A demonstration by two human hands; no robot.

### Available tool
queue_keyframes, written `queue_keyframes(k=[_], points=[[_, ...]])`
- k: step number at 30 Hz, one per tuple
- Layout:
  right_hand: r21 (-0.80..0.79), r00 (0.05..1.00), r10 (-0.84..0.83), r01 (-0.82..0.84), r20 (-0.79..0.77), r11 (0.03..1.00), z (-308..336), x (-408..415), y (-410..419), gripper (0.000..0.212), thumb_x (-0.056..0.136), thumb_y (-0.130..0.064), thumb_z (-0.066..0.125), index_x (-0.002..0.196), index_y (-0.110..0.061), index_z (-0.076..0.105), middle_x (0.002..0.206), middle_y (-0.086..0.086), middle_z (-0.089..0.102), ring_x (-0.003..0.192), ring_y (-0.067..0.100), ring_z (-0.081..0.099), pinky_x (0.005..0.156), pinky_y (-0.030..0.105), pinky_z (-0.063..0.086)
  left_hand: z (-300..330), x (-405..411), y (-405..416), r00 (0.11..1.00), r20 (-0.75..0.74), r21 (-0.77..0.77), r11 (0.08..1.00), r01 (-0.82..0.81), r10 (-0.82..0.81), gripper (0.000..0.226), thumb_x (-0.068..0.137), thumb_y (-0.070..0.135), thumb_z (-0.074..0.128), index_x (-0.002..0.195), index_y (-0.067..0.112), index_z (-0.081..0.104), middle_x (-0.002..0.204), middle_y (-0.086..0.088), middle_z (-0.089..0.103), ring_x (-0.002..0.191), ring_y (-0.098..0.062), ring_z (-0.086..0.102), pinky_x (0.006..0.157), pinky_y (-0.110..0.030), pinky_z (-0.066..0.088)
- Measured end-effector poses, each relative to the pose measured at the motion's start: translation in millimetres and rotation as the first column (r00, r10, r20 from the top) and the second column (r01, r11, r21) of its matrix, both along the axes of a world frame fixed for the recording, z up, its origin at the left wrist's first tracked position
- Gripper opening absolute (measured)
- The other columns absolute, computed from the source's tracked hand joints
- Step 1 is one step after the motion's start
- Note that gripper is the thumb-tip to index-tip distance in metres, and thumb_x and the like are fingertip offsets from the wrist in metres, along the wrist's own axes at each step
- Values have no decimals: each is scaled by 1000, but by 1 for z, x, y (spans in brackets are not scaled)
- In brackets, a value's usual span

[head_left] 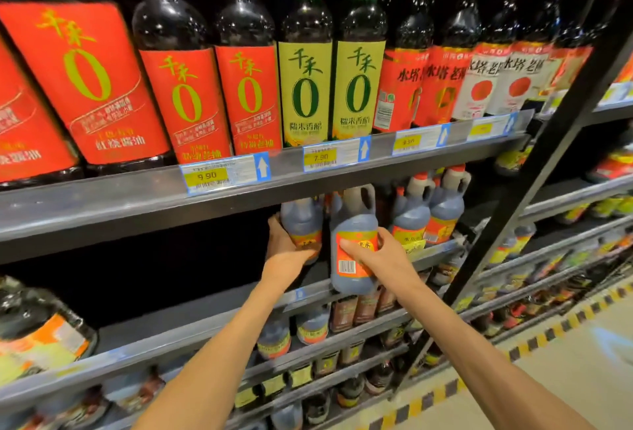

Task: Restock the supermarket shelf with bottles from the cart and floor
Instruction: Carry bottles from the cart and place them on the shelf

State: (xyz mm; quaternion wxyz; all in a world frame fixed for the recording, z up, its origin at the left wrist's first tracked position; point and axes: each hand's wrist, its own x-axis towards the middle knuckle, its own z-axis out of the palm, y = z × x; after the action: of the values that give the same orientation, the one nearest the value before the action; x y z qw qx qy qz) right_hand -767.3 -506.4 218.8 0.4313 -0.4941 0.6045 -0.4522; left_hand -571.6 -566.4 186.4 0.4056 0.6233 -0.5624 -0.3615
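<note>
Dark sauce fills both jugs in play, and both hands are busy at the second shelf (pixel 342 289) down. Left hand (pixel 286 244) is wrapped round the lower body of one handled bottle (pixel 303 220), which sits up under the shelf edge above, at the left end of the row and just at the mouth of the dark gap. Right hand (pixel 380 255) grips the other bottle (pixel 352 241) across its orange label, thumb over the front, fingers behind, and holds it upright in front of the shelf lip, not yet set down. Two more of the same jugs (pixel 428 213) stand to the right on that shelf, red caps up.

Overhead, the tall glass bottles (pixel 305 63) with red and green labels line the upper shelf, price tags (pixel 224 174) clipped along its rail (pixel 102 196).

These look like full plastic jugs, so I'd call them fairly heavy for their size and a touch squashy in the wall; the label gives better purchase than the smooth plastic. Gripped low on the body, the weight sits above the hands, so a tip is the risk as it goes in. The moulded handle near the neck would be the surer hold, though headroom under that upper shelf looks tight. The cart and the floor stock are out of view.
</note>
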Motion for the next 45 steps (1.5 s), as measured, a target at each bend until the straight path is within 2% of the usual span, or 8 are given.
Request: queue_keyframes(k=[8, 12, 16, 22, 29, 34, 38, 45], points=[[-148, 997, -41, 29, -72, 989, 5, 3, -42, 66, 76, -22, 90, 129, -18, 51, 115, -2, 68, 102, 10, 68, 78, 22, 57, -4, -9, -25, 995, 50, 22, 996, -89, 87, 117, 51, 48, 93, 147, 33, 28, 141, -5, 57, 125, -31, 59, 99, -51, 54], [-189, 977, -112, 77, -179, 979, -22, 8, -63, 79, 74, -13, 88, 141, -11, 47, 131, 8, 48, 114, 19, 56, 96, 28, 48, -10, -11, -24, 993, 40, -30, 994, -106, 108, 103, 57, 40, 94, 144, 29, 39, 140, -2, 59, 126, -27, 61, 101, -40, 52], [-163, 986, -94, 70, -139, 984, -50, 6, -71, 91, 82, -1, 75, 157, -13, 25, 143, 6, 53, 128, 19, 55, 102, 27, 46, -23, -6, -25, 994, 99, -94, 995, -37, 47, 108, 67, 33, 94, 152, 16, 30, 149, -7, 49, 134, -26, 52, 106, -31, 44], [-231, 882, -293, 218, -370, 948, -58, 22, -82, 116, 66, -30, 93, 156, -4, 24, 142, 26, 43, 129, 43, 46, 107, 48, 45, -31, -4, -31, 982, 188, -87, 996, 5, 11, 108, 74, 32, 90, 155, 9, 23, 157, -12, 38, 143, -29, 42, 115, -34, 36], [-223, 779, -248, 143, -576, 964, -70, 30, -77, 59, 93, -33, 58, 139, 3, 51, 143, 21, 50, 127, 40, 48, 107, 46, 41, -40, -7, -30, 983, 174, -157, 987, -31, 59, 108, 65, 46, 87, 150, 13, 29, 148, -9, 48, 134, -28, 50, 111, -47, 44], [-196, 718, -353, 296, -600, 935, -61, 40, -78, 90, 94, -34, 70, 159, -3, 17, 152, 19, 35, 133, 35, 43, 101, 41, 45, -40, -14, -30, 982, 174, -174, 984, -37, 68, 100, 70, 38, 89, 147, 12, 32, 142, -9, 51, 128, -28, 54, 105, -43, 47], [-215, 681, -381, 318, -625, 923, -63, 39, -76, 91, 92, -24, 73, 160, -5, 16, 149, 18, 39, 131, 35, 49, 94, 44, 50, -40, -21, -29, 982, 157, -222, 973, -66, 102, 96, 70, 35, 90, 146, 13, 35, 140, -8, 54, 126, -27, 56, 102, -42, 50], [-260, 561, -439, 372, -702, 891, -69, 41, -80, 87, 101, -45, 56, 161, -3, 10, 135, 14, 52, 121, 31, 58, 89, 41, 53, -38, -33, -29, 982, 154, -229, 971, -73, 110, 96, 69, 34, 91, 145, 12, 37, 139, -8, 54, 125, -27, 56, 101, -40, 50]])
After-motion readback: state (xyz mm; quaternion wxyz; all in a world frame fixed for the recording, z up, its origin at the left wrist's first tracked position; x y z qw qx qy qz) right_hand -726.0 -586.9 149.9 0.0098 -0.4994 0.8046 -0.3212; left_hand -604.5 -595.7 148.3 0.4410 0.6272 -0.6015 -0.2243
